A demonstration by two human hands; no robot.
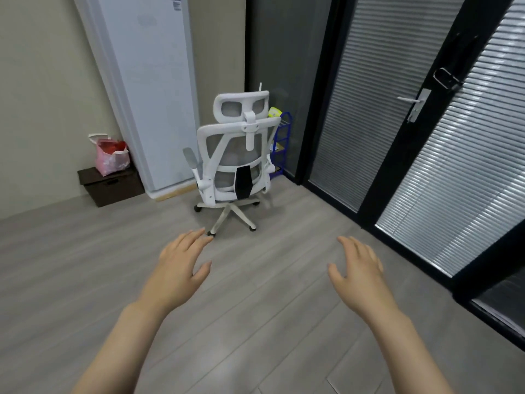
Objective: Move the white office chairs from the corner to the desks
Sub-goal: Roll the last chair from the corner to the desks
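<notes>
One white office chair (235, 155) with a grey mesh back, a headrest and a five-wheel base stands in the room's corner, its back turned toward me. My left hand (181, 265) and my right hand (359, 268) are stretched out in front of me over the floor, fingers straight and spread, holding nothing. Both hands are short of the chair and apart from it. No desk is in view.
A tall white appliance (147, 89) stands left of the chair, with a dark brown box (110, 187) and a pink bag (110, 155) beside it. A blue rack (281, 140) sits behind the chair. Black-framed glass doors with blinds (420, 123) line the right side. Grey wood floor (255, 322) lies between me and the chair.
</notes>
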